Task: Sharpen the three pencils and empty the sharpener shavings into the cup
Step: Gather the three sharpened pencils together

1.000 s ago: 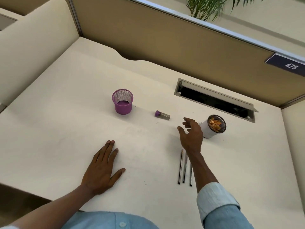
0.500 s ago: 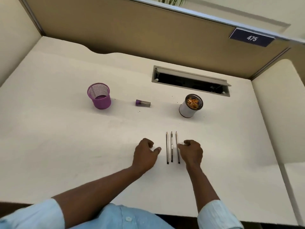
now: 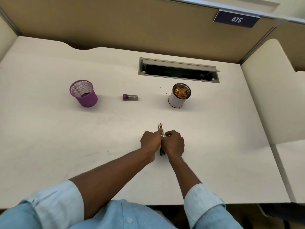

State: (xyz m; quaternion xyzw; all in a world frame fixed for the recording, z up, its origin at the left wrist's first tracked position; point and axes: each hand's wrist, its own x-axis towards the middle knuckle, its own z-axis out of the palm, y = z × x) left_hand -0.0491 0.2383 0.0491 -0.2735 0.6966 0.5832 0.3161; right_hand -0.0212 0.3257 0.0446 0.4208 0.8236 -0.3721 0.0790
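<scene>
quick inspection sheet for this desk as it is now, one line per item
surface: pale desk, a few dark specks near the sharpener.
job's things: three pencils bunched side by side, tips pointing away; purple-capped sharpener lying on its side; white cup upright, orange shavings inside.
clutter: purple mesh pen holder, upright, left of the sharpener.
hands: left hand and right hand curl round the pencils from either side.
cables: nothing seen; the open desk hatch is dark inside.
surroundings: tan partition with a plate reading 475; light blue sleeves.
</scene>
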